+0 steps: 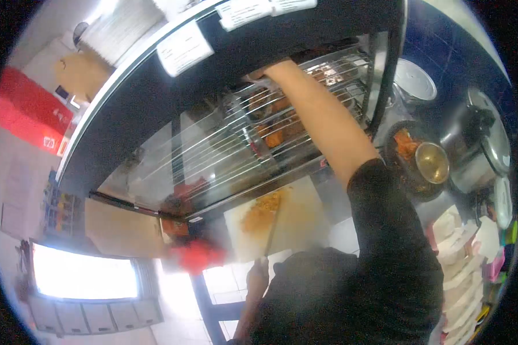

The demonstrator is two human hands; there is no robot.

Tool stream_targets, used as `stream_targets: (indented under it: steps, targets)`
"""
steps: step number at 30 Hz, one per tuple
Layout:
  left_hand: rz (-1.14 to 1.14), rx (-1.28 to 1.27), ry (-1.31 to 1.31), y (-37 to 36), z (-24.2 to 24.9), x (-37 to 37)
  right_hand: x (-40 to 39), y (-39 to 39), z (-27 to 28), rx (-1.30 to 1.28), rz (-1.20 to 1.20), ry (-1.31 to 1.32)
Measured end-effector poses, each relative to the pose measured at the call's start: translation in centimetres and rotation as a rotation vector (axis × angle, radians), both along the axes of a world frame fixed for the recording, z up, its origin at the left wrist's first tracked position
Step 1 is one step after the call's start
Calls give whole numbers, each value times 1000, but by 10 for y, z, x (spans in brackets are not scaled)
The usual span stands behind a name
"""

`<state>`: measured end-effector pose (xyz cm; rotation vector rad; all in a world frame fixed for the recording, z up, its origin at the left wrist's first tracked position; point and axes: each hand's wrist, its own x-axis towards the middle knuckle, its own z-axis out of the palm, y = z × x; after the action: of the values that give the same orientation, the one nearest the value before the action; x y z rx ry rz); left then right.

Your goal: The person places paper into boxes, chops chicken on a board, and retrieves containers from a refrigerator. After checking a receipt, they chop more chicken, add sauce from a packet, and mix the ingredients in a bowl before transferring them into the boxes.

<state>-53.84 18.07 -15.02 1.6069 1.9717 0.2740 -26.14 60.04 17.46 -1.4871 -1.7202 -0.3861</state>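
My right arm stretches up into a glass-fronted display case, over a wire rack (213, 149). The right hand (266, 71) is near the case's dark top frame, its fingers mostly hidden. Below it, browned pieces of food (273, 137) sit on the rack by the forearm. Low in the view, my left hand (258, 273) is closed around the handle of a long knife (274, 226). The blade rests across a pale cutting board (305, 214), beside a heap of chopped orange-brown food (260, 213).
At right stand a bowl of golden liquid (432, 163), a dark pan with reddish food (406, 145), a large metal pot (469, 169) and stacked white boxes (463, 276). A blurred red item (198, 256) lies left of the board. Paper labels (184, 49) hang on the case frame.
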Motion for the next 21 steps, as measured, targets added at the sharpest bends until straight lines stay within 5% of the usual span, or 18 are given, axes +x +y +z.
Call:
stream_targets:
  steps: [9,14,17,19,21]
  targets:
    - [-209,-29,-153,-11,-27,-22,-6,40,-15,-76,-18,-29]
    - [-121,76,-53,-5,-30,-66,8,22,-23,-10,10,-41]
    - [-304,117,96,2,-26,-78,7,-18,-25,78,41,-71]
    - [-276,83,47,8,-25,-78,-7,-63,-11,-472,-263,-147]
    - [-567,127,54,16,-8,-76,-23,-112,-24,-52,-396,-165]
